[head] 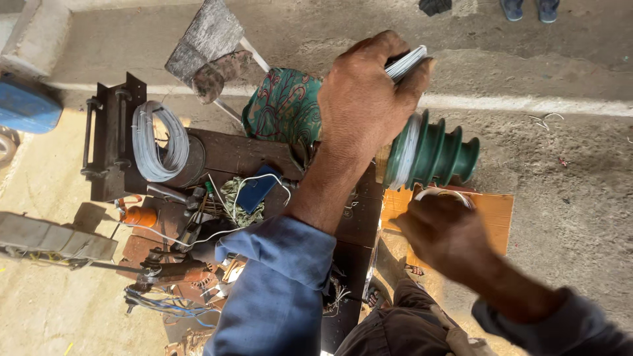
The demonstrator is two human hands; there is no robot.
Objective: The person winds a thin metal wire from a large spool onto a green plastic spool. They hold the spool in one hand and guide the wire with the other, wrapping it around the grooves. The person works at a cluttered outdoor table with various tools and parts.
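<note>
My left hand (366, 92) reaches forward over a green stepped winding former (438, 153) and is closed on a flat bundle of white wire (407, 63) at its top edge. White wire turns lie in the former's widest groove (403, 155). My right hand (443, 234) is below the former, fingers closed on a thin white wire loop (440, 192). Both arms wear blue sleeves.
A dark wooden bench (231, 151) carries a coil of white wire (155, 142), a blue block (256, 188), an orange tool handle (140, 216) and tangled leads. Nearby are a green patterned cloth (283, 105), an orange board (496, 212), and another person's feet (527, 9).
</note>
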